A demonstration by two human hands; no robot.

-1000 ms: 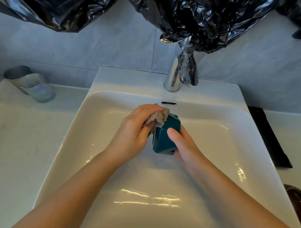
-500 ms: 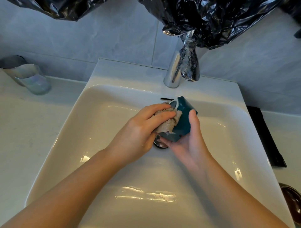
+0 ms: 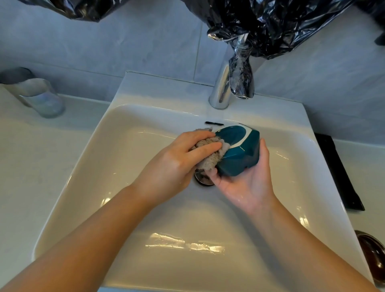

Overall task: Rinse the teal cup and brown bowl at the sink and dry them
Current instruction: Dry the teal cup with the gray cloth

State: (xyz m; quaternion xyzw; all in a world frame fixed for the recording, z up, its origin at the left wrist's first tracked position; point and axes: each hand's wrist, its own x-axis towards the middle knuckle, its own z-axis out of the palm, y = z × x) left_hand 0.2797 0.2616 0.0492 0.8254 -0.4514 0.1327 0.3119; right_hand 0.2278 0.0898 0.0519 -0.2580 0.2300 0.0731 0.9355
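Over the middle of the white sink my right hand grips the teal cup, tilted on its side with its mouth facing up and away. My left hand holds a beige cloth pressed against the cup's left side near the rim. Part of the cloth is hidden under my fingers. The brown bowl shows partly at the right edge of the counter, cut off by the frame.
A chrome tap stands behind the basin, no water running. Black plastic sheeting hangs above it. A clear glass tumbler sits on the left counter. A black flat object lies right of the sink. The drain is under my hands.
The cup has been turned in my right hand, so its mouth now faces up. My left hand with the cloth moved from the top of the cup to its left side.
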